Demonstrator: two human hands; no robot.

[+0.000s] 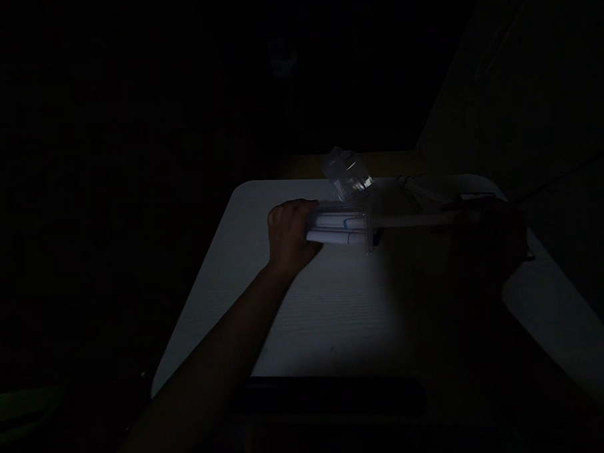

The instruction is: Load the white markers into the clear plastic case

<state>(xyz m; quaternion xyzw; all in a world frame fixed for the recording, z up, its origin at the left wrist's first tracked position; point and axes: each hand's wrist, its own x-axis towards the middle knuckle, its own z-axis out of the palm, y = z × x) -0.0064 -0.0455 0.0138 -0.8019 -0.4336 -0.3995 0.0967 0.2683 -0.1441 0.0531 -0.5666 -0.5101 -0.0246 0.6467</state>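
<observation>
The scene is very dark. My left hand [290,235] is closed around the left end of a clear plastic case [343,229] holding white pens or markers, resting on a white table [306,320]. The case's clear lid [347,173] stands open and tilted up behind it. My right hand [485,235] is a dark shape at the right, and it seems to pinch a long pale marker [406,220] whose other end points into the case. Its fingers are barely visible in the shadow.
The white table has rounded far corners and a dark strip [334,392] at its near edge. Thin dark cables or wires [430,184] lie near the far right corner. Everything around the table is in darkness.
</observation>
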